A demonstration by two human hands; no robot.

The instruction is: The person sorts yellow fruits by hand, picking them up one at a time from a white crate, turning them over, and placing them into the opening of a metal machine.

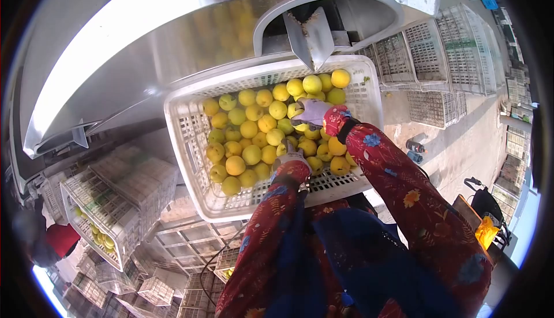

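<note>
A white slatted plastic crate [190,194] holds many round yellow and yellow-green fruits [251,155] that look like citrus. Both my hands are gloved and reach into it. My right hand [311,114] lies over the right part of the pile, its fingers bent round a yellow fruit [295,110]. Lower and nearer to me, my left hand [292,156] rests on the fruits at the crate's near side. Its fingers stretch forward with some space between them, and their tips are partly hidden among the fruits.
Behind the crate stands a shiny metal machine [133,58] with a metal chute [311,35] over the rim. Stacked crates [441,47] stand at right, more crates [115,202] at lower left. A person's red sleeve [62,239] shows at far left. Bottles [415,151] lie on the ground.
</note>
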